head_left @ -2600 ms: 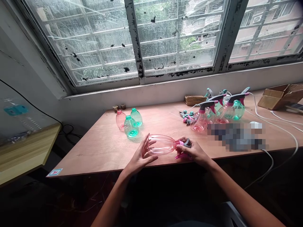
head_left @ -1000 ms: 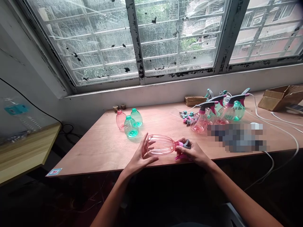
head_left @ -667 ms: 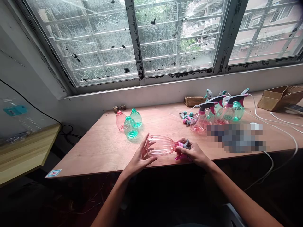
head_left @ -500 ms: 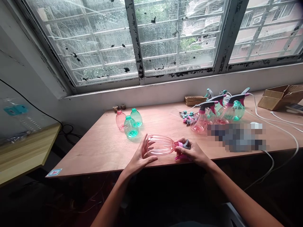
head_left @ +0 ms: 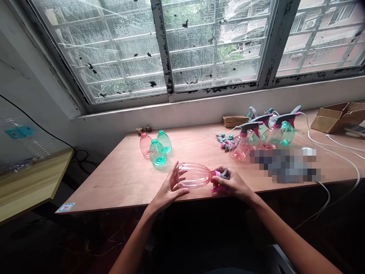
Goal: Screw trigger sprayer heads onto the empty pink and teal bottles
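Note:
A clear pink bottle (head_left: pixel 195 176) lies on its side in the air over the table's front edge, its neck pointing right. Around its base end, my left hand (head_left: pixel 172 189) steadies it between the fingers behind and the thumb in front. My right hand (head_left: pixel 234 184) grips the grey and pink spray head (head_left: pixel 224 174) at the bottle's neck, with a pink trigger showing below. Whether the collar is fully threaded on cannot be made out. Beyond my left hand stand a pink bottle (head_left: pixel 145 145) and two green bottles (head_left: pixel 158 154) without spray heads.
Several pink and green bottles with spray heads (head_left: pixel 241 146) stand at the right, beside loose spray heads (head_left: pixel 226 142). An open cardboard box (head_left: pixel 335 118) and white cables (head_left: pixel 349 163) lie farther right. A blurred patch (head_left: pixel 285 165) covers something near the table's front edge.

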`<state>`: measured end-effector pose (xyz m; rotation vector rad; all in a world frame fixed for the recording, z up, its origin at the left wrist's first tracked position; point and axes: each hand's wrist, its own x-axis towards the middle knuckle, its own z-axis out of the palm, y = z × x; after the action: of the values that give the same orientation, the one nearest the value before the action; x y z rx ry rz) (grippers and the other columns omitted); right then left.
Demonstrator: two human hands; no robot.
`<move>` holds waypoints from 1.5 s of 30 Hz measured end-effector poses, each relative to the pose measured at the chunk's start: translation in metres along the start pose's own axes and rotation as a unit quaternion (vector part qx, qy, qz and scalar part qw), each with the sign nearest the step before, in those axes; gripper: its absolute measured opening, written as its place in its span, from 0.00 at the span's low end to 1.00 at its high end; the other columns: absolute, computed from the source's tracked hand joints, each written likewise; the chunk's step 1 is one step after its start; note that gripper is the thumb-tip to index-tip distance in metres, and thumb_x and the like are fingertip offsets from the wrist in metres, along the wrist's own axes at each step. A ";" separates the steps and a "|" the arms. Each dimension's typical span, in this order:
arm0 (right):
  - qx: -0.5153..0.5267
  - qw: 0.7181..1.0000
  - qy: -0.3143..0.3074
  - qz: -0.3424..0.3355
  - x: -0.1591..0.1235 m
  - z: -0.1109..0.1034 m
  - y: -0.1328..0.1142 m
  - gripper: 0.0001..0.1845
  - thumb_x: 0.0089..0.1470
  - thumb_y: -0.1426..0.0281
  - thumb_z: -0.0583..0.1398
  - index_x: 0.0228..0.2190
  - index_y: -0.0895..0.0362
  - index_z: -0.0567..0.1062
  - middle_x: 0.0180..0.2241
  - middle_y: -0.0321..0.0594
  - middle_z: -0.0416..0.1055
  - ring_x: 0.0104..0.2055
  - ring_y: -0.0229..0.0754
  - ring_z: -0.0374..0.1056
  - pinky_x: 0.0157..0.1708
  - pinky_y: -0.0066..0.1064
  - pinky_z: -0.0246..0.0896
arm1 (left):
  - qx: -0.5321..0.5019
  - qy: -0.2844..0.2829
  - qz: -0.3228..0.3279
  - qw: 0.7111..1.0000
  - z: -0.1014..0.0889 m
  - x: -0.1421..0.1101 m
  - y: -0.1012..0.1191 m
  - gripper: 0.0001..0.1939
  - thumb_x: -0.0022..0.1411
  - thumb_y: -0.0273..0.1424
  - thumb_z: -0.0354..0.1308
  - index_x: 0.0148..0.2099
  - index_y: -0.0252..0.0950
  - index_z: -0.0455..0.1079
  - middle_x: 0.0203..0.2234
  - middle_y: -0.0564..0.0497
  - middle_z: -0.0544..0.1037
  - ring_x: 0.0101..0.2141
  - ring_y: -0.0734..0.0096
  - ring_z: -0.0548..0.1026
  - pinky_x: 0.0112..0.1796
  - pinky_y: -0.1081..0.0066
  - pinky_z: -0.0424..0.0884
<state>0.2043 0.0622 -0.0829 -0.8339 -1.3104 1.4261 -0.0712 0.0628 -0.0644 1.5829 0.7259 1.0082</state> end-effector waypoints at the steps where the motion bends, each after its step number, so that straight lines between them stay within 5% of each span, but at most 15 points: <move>1: 0.001 1.000 0.001 0.004 0.000 0.000 0.000 0.22 0.48 0.58 0.73 0.38 0.56 0.72 0.24 0.34 0.77 0.27 0.41 0.74 0.31 0.37 0.78 | -0.005 0.003 -0.006 1.000 0.000 0.000 0.000 0.53 0.56 0.35 0.71 0.73 0.56 0.42 0.71 0.45 0.51 0.68 0.46 0.55 0.63 0.49 0.58; 5: -0.012 1.000 0.006 -0.007 0.000 -0.001 0.000 0.21 0.49 0.58 0.72 0.37 0.57 0.73 0.24 0.35 0.77 0.27 0.41 0.74 0.31 0.35 0.77 | 0.009 -0.001 -0.010 1.000 0.001 0.000 0.001 0.50 0.57 0.33 0.71 0.72 0.55 0.46 0.72 0.46 0.51 0.69 0.46 0.52 0.63 0.49 0.58; 13: 0.014 1.000 0.007 0.024 -0.001 0.000 0.001 0.23 0.47 0.58 0.73 0.38 0.56 0.72 0.25 0.34 0.77 0.27 0.42 0.74 0.31 0.40 0.79 | 0.022 -0.007 0.002 1.000 0.000 -0.001 0.000 0.54 0.57 0.31 0.71 0.73 0.60 0.40 0.72 0.48 0.48 0.69 0.48 0.53 0.65 0.50 0.55; 19: 0.002 1.000 0.005 0.005 0.001 -0.002 0.002 0.23 0.47 0.58 0.73 0.38 0.57 0.73 0.25 0.35 0.77 0.27 0.43 0.75 0.32 0.39 0.78 | 0.009 -0.006 0.013 1.000 0.000 0.000 0.001 0.47 0.59 0.35 0.70 0.72 0.56 0.47 0.73 0.47 0.48 0.69 0.47 0.52 0.65 0.49 0.56; 27: -0.015 1.000 0.013 0.000 0.000 0.000 -0.001 0.24 0.46 0.56 0.73 0.38 0.57 0.73 0.24 0.36 0.77 0.26 0.42 0.75 0.30 0.36 0.77 | 0.018 -0.007 0.013 1.000 -0.001 0.000 -0.002 0.52 0.58 0.32 0.70 0.73 0.59 0.40 0.73 0.49 0.48 0.70 0.50 0.50 0.65 0.50 0.54; 33: 0.004 0.999 0.018 0.031 -0.001 0.001 -0.001 0.27 0.43 0.55 0.74 0.38 0.55 0.72 0.25 0.35 0.77 0.27 0.44 0.75 0.31 0.40 0.79 | -0.001 0.003 -0.003 1.000 0.000 0.001 0.001 0.45 0.58 0.34 0.70 0.71 0.53 0.51 0.72 0.48 0.49 0.69 0.46 0.53 0.65 0.48 0.54; 41: 0.016 0.999 0.018 0.034 -0.001 -0.001 0.004 0.26 0.45 0.57 0.74 0.40 0.56 0.73 0.27 0.35 0.76 0.29 0.43 0.75 0.31 0.41 0.80 | 0.017 -0.007 0.000 1.000 -0.001 -0.001 0.001 0.53 0.58 0.33 0.70 0.73 0.58 0.40 0.72 0.47 0.50 0.68 0.49 0.55 0.65 0.48 0.53; 45: 0.030 0.999 0.016 0.042 -0.002 0.000 0.004 0.25 0.44 0.58 0.74 0.39 0.55 0.73 0.28 0.34 0.76 0.29 0.43 0.75 0.32 0.42 0.81 | 0.000 0.008 -0.019 1.000 0.000 0.000 0.000 0.51 0.58 0.37 0.70 0.73 0.52 0.43 0.71 0.43 0.52 0.68 0.46 0.56 0.65 0.47 0.55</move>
<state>0.2041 0.0608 -0.0866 -0.8774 -1.2161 1.5051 -0.0717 0.0630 -0.0646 1.5567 0.7630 0.9951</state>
